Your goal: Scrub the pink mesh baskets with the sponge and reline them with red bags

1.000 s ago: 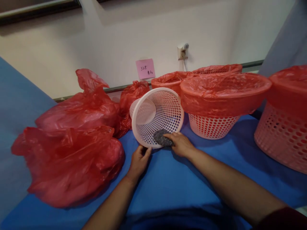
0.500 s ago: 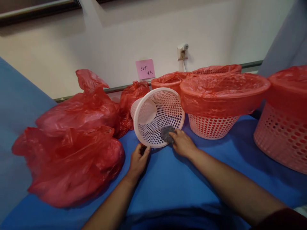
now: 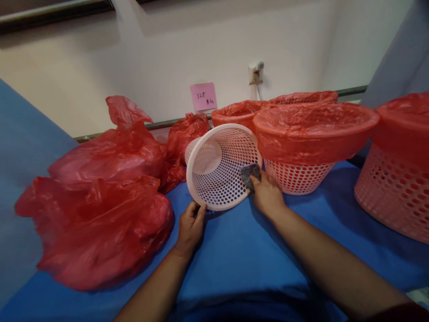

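A white perforated plastic basket lies tipped on its side on the blue table cover, its mouth facing me. My left hand grips its lower rim with curled fingers. My right hand presses a small grey scrubbing pad against the inner right wall of the basket, just inside the rim.
Crumpled red plastic bags lie piled at the left. Red-lined baskets stand at the right, one at the far right edge. A pink note and a wall socket are on the wall behind.
My right hand has slid the grey pad from the basket's lower rim up and to the right along the inner wall. The basket has turned slightly; my left hand stays on the rim.
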Available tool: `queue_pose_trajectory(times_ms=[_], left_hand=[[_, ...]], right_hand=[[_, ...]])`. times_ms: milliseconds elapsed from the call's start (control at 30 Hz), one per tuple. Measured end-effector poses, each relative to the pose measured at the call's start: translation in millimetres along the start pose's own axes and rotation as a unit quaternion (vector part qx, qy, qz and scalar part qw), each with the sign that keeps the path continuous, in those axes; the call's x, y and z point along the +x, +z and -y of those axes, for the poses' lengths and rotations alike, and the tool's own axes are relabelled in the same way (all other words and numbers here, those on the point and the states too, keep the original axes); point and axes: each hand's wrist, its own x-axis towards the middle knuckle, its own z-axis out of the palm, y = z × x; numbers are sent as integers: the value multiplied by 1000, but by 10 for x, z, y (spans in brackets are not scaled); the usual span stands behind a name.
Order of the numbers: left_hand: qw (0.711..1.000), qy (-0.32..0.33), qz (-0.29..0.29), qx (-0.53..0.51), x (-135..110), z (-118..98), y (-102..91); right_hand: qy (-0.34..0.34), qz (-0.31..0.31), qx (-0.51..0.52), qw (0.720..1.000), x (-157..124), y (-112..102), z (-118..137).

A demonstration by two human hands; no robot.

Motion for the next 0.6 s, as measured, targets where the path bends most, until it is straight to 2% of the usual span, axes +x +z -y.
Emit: queue_pose_trajectory(times_ms=[67, 133, 200, 233, 267, 367, 433, 500, 533, 600], left_hand=[[1000, 2, 0, -6, -5, 10, 10], [1000, 2, -12, -11, -4, 25, 0], [999, 4, -43, -6, 2, 35, -30], [998, 5, -66, -2, 7, 36, -50], [996, 4, -91, -1, 13, 35, -71], [988, 0, -155, -14, 26, 19, -114], [985, 4, -168, -29, 23, 4, -111], [988, 4, -148, -43, 10, 0, -77], [991, -3, -121, -49, 2, 6, -50], [997, -32, -33, -61, -11, 34, 16]], right_hand=[[-77, 68, 56, 993, -113, 109, 130], [-174, 129, 154, 964, -220, 227, 275], [-239, 158, 235, 929, -265, 291, 357], [-244, 156, 242, 926, -256, 290, 359], [-226, 140, 219, 939, -229, 268, 333], [-87, 53, 99, 990, -87, 128, 156], [-7, 12, 41, 999, -22, 53, 58], [4, 18, 17, 1000, -25, 53, 51], [-14, 33, 17, 999, -49, 84, 82], [-93, 76, 68, 990, -116, 184, 180]])
